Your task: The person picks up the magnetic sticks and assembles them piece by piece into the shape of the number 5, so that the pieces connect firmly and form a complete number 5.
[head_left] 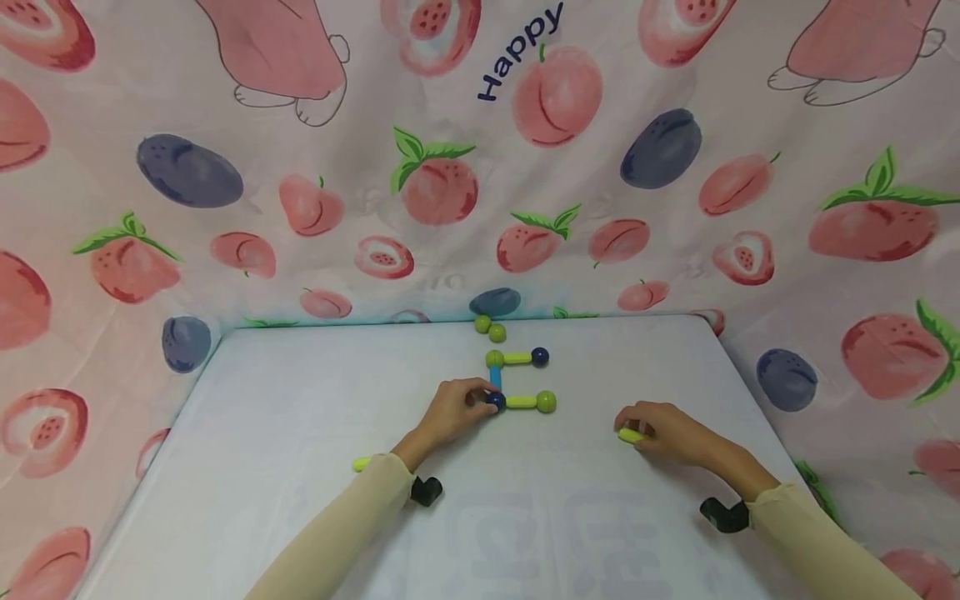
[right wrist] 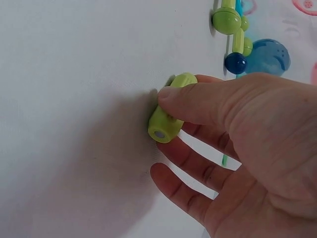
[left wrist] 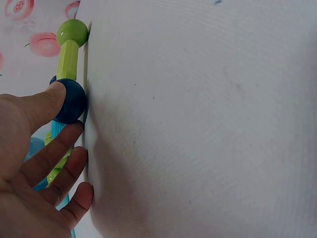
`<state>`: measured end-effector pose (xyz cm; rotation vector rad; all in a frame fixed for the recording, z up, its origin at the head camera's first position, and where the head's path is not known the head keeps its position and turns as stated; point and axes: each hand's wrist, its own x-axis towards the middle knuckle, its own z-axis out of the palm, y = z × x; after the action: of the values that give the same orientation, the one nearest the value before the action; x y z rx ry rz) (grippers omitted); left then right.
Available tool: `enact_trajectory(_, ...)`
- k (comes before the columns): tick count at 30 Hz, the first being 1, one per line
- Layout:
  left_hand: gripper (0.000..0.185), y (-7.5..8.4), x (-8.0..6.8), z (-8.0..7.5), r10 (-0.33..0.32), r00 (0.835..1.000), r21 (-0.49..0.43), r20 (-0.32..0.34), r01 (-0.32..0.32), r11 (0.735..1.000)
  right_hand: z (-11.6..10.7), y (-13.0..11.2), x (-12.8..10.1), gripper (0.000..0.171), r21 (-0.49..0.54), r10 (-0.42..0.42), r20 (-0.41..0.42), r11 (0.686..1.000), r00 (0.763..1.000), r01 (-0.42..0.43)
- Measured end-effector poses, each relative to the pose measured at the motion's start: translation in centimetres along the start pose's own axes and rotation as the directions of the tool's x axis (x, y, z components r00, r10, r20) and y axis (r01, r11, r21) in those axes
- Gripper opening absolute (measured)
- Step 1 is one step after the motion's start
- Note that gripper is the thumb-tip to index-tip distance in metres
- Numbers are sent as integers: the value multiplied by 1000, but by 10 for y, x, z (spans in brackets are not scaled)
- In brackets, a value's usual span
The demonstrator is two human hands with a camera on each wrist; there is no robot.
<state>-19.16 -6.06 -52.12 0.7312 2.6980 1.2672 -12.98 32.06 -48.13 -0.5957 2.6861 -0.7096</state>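
A figure of magnetic rods and balls lies on the white table. At its near left corner my left hand (head_left: 453,410) pinches a dark blue ball (left wrist: 72,101) between thumb and fingers. From that ball a yellow-green rod (head_left: 521,402) runs right to a green ball (head_left: 547,402), and a blue rod (head_left: 495,378) runs back to another green ball (head_left: 494,358). A second yellow-green rod (head_left: 517,358) links that one to a dark blue end ball (head_left: 540,357). Off to the right, my right hand (head_left: 667,429) holds a loose yellow-green rod (right wrist: 171,111), its metal end showing in the right wrist view.
Two loose green balls (head_left: 491,328) sit at the back edge of the table (head_left: 300,400). Another yellow-green rod (head_left: 362,463) lies partly hidden behind the left sleeve (head_left: 345,525). A fruit-patterned cloth (head_left: 450,275) hangs behind the table.
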Motion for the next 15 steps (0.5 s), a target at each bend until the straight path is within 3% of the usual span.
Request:
enact_trajectory(10, 27, 3, 0, -2, -5, 1000, -1, 15, 5, 1000, -6, -4, -1, 29, 12, 42, 33, 999, 999, -42)
enact_trajectory(15, 27, 3, 0, -3, -3, 1000, -4, 18, 3, 1000, -13, -10, 1, 28, 21, 13, 34, 1000, 999, -14)
